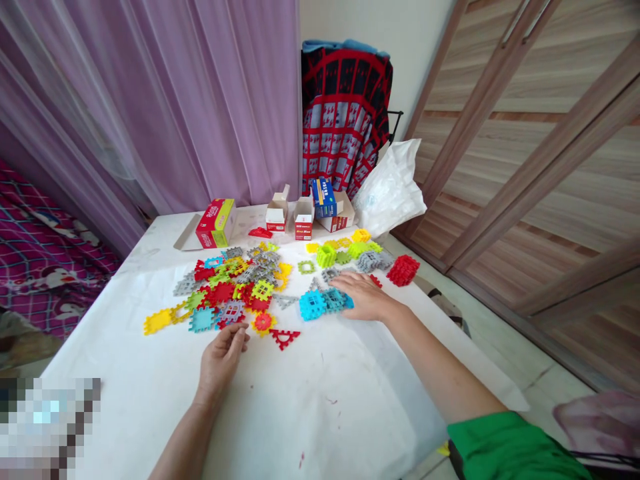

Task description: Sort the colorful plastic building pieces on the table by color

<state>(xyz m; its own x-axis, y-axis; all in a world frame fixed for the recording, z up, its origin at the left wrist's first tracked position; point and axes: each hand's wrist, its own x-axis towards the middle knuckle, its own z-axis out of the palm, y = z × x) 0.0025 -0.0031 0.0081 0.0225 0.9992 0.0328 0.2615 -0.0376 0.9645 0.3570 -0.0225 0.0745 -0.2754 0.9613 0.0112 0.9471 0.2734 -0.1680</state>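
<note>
My left hand [225,350] rests at the near edge of a mixed pile of plastic interlocking tiles [223,291], its fingers curled in; whatever they may hold is hidden. Close to it lie a yellow tile with a red flower-shaped centre [263,323] and a red triangular piece [285,339]. My right hand [363,293] reaches over a row of blue interlocking tiles [313,305], fingers stretched out and apart, touching its right end. Grey tiles [369,261] and green tiles [327,256] stand grouped just beyond that hand. To its right is a red tile stack [403,271].
Along the table's back stand a red-and-yellow box [216,223], small open cartons [303,219], a blue box [325,198] and a white plastic bag [393,190]. A yellow tile [158,321] lies at the pile's left. Wooden cabinets [525,153] line the right side.
</note>
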